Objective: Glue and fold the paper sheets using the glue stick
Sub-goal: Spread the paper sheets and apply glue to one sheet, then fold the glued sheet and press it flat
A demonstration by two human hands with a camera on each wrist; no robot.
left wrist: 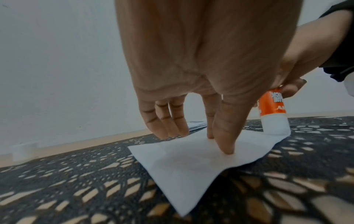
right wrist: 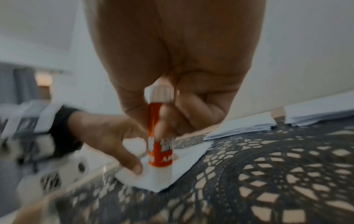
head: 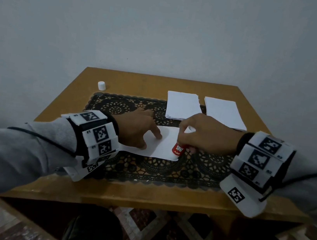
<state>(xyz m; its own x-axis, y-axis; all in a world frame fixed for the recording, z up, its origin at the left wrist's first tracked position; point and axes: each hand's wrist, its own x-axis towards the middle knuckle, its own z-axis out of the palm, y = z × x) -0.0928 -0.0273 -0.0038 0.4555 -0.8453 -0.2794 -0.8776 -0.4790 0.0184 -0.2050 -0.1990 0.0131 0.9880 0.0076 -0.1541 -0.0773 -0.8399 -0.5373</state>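
A white paper sheet (head: 165, 143) lies flat on the black lace mat. The orange-and-white glue stick (head: 178, 148) stands upright, tip down on the sheet's right edge. Two white paper stacks (head: 183, 105) lie side by side beyond it.

Glue stick (head: 178, 148) upright on paper sheet (head: 161, 148)

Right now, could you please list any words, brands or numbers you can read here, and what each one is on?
Glue stick: white lettering on the red label, upside down and too blurred to read in every view.
Wrist markers: black-and-white square codes with tiny characters beside them, too small to read.
Paper sheet and paper stacks: no text.
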